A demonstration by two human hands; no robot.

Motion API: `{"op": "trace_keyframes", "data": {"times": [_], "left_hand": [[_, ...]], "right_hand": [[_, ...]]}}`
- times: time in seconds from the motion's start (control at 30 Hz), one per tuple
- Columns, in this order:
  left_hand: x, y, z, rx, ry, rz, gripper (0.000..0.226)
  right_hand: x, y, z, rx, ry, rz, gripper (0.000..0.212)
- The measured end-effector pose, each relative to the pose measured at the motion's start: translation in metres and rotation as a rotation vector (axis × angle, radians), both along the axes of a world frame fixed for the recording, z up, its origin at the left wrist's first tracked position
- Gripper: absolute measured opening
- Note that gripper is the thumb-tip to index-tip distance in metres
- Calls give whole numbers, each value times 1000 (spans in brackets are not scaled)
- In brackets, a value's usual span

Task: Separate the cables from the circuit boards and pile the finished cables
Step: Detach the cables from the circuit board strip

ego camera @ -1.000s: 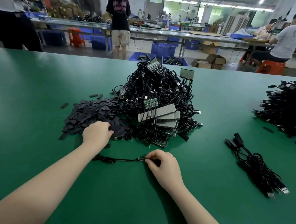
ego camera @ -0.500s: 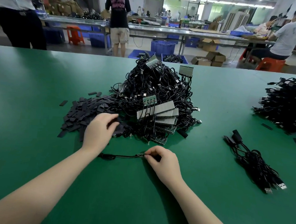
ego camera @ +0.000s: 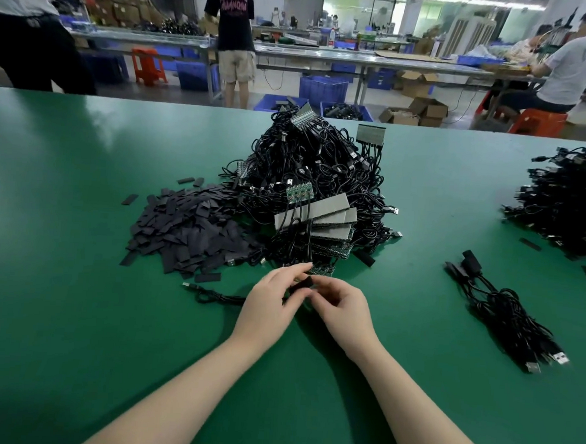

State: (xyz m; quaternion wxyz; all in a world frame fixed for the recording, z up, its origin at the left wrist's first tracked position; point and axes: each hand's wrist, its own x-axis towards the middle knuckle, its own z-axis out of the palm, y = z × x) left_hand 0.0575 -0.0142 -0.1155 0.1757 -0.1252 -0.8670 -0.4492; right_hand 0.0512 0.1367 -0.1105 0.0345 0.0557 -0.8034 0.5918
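Note:
A tall heap of black cables still joined to green circuit boards [ego camera: 315,195] stands mid-table. Left of it lies a spread of flat black sleeve pieces [ego camera: 188,229]. Just in front of the heap my left hand [ego camera: 269,306] pinches one black sleeve piece [ego camera: 302,285] at its fingertips. My right hand [ego camera: 339,307] meets it there, its curled fingers gripping the end of a single black cable [ego camera: 211,295] whose USB plug trails left across the mat. A small pile of separated cables [ego camera: 505,310] lies to the right.
The green table mat [ego camera: 73,311] runs wide around my arms. Another large mound of black cables [ego camera: 570,208] sits at the right edge. Beyond the far table edge people stand and sit at benches among blue crates and orange stools.
My left hand has left the sleeve pieces with one pinched in its fingers and come right to meet my right hand. My right hand still grips the cable end.

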Motion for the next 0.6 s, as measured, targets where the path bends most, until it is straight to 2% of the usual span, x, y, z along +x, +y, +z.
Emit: {"op": "trace_keyframes", "data": {"times": [0.2,0.37,0.6], "left_hand": [[3,-3,-1,0,-24,14,42],[5,-2,0,-28,-63,21,45],[7,0,-2,-80,-62,12,53]], "right_hand": [[4,-1,0,9,-10,34,32],[8,-2,5,-9,3,28,40],[11,-3,4,-76,5,2,22]]}}
